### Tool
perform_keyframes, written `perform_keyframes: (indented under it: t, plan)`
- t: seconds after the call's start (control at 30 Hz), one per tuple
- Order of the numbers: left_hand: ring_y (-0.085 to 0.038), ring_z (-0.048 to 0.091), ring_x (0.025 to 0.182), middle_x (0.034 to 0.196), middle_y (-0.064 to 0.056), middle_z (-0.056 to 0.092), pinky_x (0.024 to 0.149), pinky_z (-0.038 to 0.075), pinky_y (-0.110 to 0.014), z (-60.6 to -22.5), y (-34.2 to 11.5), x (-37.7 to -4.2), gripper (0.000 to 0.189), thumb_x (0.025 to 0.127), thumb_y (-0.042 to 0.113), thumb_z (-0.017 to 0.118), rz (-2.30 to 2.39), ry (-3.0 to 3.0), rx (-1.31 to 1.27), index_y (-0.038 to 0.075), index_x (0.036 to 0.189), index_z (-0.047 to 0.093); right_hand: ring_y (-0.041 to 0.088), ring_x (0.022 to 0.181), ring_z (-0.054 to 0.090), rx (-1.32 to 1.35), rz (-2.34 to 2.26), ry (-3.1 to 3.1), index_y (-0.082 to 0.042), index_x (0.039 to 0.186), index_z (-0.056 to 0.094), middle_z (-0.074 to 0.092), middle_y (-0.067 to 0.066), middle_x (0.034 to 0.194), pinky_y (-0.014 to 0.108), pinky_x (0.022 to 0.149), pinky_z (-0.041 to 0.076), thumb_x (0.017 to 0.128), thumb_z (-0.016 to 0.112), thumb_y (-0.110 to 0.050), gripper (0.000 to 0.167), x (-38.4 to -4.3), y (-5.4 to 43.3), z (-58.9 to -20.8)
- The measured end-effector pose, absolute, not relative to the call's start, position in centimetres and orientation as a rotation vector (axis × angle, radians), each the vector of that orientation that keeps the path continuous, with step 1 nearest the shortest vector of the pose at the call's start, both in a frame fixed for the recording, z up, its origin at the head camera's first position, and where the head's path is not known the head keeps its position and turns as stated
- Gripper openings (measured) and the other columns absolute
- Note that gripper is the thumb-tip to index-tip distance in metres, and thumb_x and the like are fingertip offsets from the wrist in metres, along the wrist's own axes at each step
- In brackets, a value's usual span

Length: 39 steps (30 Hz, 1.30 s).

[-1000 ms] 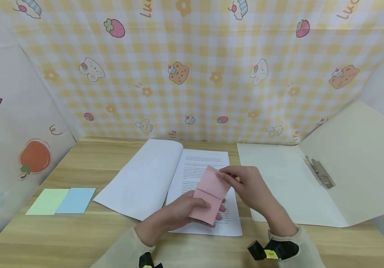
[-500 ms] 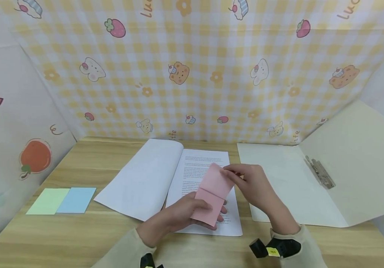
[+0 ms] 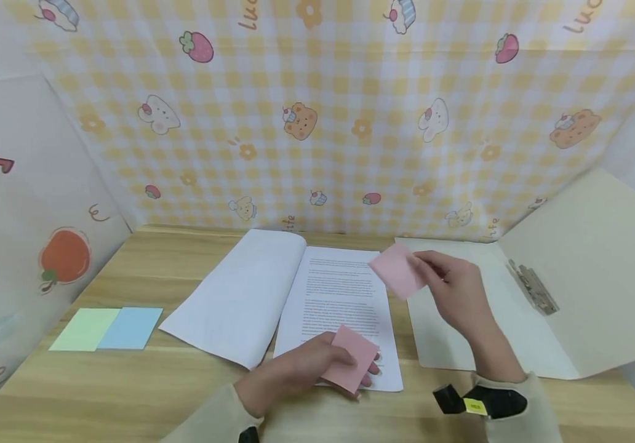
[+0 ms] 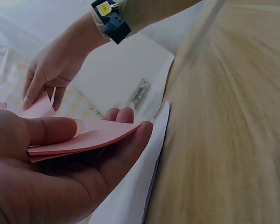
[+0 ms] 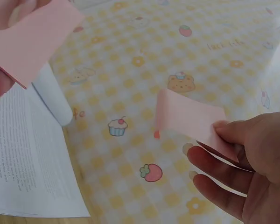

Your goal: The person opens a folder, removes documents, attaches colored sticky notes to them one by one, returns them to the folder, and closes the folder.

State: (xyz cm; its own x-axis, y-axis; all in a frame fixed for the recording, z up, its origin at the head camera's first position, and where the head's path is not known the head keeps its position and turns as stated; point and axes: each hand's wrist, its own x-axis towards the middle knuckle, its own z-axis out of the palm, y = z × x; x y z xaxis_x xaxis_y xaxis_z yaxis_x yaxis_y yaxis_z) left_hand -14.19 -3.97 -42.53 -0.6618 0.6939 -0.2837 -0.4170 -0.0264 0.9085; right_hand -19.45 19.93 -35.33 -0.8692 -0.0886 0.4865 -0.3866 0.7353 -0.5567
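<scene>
The left hand (image 3: pixel 309 364) grips a pink notepad (image 3: pixel 360 352) between thumb and fingers, over the lower part of the printed pages (image 3: pixel 339 289). The right hand (image 3: pixel 461 292) pinches a loose pink sheet (image 3: pixel 395 271) by one end, in the air, apart from the notepad.

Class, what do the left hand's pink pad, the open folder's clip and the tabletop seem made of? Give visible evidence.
Pink pad: matt paper, most likely, with thin layers at its edge.
Clip: probably metal, silvery and slightly shiny.
Tabletop: smooth wood or laminate; the grain streaks fit either.
</scene>
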Motion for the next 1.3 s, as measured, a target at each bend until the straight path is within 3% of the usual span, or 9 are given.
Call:
perform_keyframes:
  t: [0.27,0.53,0.8,0.97,1.13,1.3]
  plan:
    - [-0.017,0.074,0.098,0.121,-0.020,0.072,0.082,0.058,-0.026,-41.5,-5.1,-14.6,0.037,0.099,0.012,0.051,1.809,1.531,0.333,-0.004,0.132,0.058,0.014,0.073,0.064,0.427,0.968,-2.558,-0.006,0.106,0.077,0.078,0.010,0.092,0.021,0.063,0.049,0.100,0.064,-0.017,0.018,-19.3,19.3,-35.3]
    - [-0.009,0.066,0.078,0.093,-0.003,0.074,0.075,0.051,-0.024,-40.0,-8.7,-14.8,0.035,0.098,0.026,0.061,1.697,1.961,0.240,0.002,0.123,0.065,0.016,0.071,0.060,0.401,0.941,-2.583,-0.005,0.105,0.077,0.077,0.010,0.090,0.020,0.060,0.047,0.098,0.066,-0.014,0.016,-19.0,19.0,-35.3]
    - [-0.013,0.066,0.077,0.093,-0.008,0.073,0.071,0.054,-0.029,-39.8,-13.9,-14.3,0.033,0.092,0.026,0.072,1.649,2.409,0.062,0.002,0.114,0.068,0.016,0.071,0.061,0.444,0.915,-2.596,-0.005,0.104,0.077,0.077,0.009,0.087,0.020,0.059,0.048,0.097,0.068,-0.013,0.015,-19.0,18.4,-35.7]
    - [-0.018,0.063,0.092,0.114,-0.013,0.070,0.077,0.051,-0.029,-39.7,-18.3,-14.5,0.051,0.092,0.036,0.072,1.466,2.654,-0.149,0.005,0.131,0.061,0.015,0.070,0.061,0.459,0.914,-2.581,-0.005,0.103,0.077,0.077,0.008,0.086,0.020,0.059,0.049,0.097,0.067,-0.012,0.013,-19.0,18.5,-36.0]
    - [-0.028,0.057,0.104,0.133,-0.023,0.061,0.081,0.050,-0.031,-39.7,-23.4,-14.6,0.064,0.096,0.041,0.067,1.258,2.790,-0.256,-0.001,0.142,0.050,0.015,0.069,0.059,0.478,0.938,-2.591,-0.006,0.103,0.077,0.076,0.007,0.087,0.020,0.059,0.049,0.098,0.067,-0.012,0.013,-19.0,18.3,-36.1]
    - [-0.041,0.054,0.114,0.142,-0.035,0.051,0.092,0.052,-0.050,-40.3,-27.4,-14.9,0.076,0.097,0.041,0.066,1.114,2.826,-0.294,-0.011,0.146,0.040,0.016,0.068,0.058,0.490,0.935,-2.594,-0.005,0.104,0.076,0.076,0.008,0.088,0.020,0.058,0.048,0.097,0.067,-0.011,0.013,-19.0,18.2,-36.0]
